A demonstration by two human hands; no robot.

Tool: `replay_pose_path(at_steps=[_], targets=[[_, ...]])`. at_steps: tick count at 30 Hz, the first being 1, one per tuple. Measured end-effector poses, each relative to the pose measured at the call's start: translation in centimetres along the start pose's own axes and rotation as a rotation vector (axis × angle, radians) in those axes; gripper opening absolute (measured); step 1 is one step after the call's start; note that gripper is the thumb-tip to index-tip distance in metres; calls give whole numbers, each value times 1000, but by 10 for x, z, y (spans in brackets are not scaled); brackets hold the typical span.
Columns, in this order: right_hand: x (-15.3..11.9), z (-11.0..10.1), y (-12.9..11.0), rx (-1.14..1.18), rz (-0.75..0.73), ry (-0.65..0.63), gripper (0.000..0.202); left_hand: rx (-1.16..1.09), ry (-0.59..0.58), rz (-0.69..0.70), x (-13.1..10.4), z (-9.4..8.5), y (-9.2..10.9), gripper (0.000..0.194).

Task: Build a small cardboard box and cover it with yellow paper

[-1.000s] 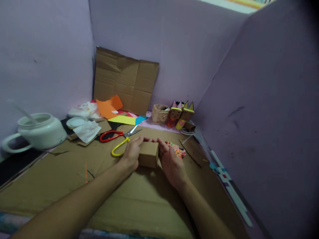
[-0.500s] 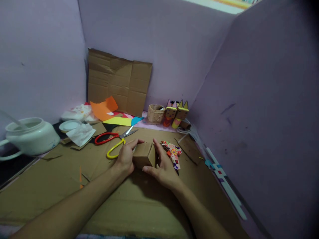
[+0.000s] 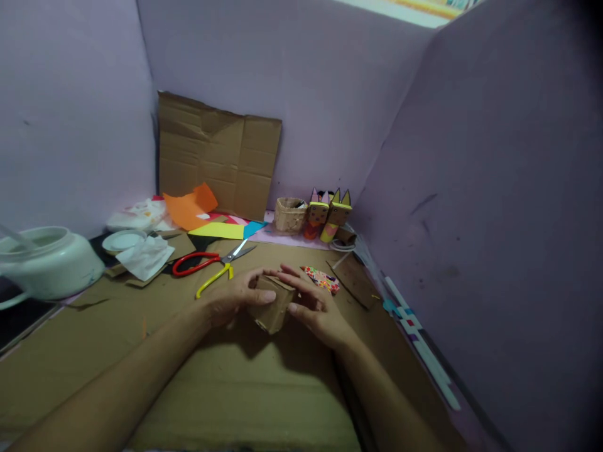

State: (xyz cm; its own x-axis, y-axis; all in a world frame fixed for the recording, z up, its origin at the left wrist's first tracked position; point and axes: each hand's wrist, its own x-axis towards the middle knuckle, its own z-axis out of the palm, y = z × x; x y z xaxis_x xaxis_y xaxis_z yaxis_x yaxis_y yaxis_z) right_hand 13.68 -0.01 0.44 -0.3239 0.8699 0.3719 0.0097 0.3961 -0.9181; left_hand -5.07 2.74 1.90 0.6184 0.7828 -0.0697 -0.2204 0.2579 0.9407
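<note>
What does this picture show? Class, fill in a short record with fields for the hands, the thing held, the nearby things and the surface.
Left hand: left hand grips the small cardboard box
Right hand: right hand grips the same box, fingers over its top
Box: tilted, between both hands
Near left: scissors, one red and one yellow handle
Near right: patterned paper piece
Back: paper figures, woven basket
Surface: cardboard sheet

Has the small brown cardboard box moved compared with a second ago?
Yes. The small brown cardboard box, held by the left hand and right hand, has tilted up, away from the red-and-yellow scissors.
</note>
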Motion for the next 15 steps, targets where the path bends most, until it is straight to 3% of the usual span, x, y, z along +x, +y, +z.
replay_pose_path(at_steps=[3,5,8,11,15], targets=[[0,2,4,79,67,128,40,30,13,21,1,1,-4,58],[-2,6,7,167,126,217,43,55,162,44,4,3,-8,65],[-4,12,8,216,215,240,51,134,335,53,8,5,-14,78],[-4,13,6,95,287,293,51,170,331,23,9,9,-17,83],[-2,11,6,102,309,319,47,51,312,-24,5,15,-16,66]])
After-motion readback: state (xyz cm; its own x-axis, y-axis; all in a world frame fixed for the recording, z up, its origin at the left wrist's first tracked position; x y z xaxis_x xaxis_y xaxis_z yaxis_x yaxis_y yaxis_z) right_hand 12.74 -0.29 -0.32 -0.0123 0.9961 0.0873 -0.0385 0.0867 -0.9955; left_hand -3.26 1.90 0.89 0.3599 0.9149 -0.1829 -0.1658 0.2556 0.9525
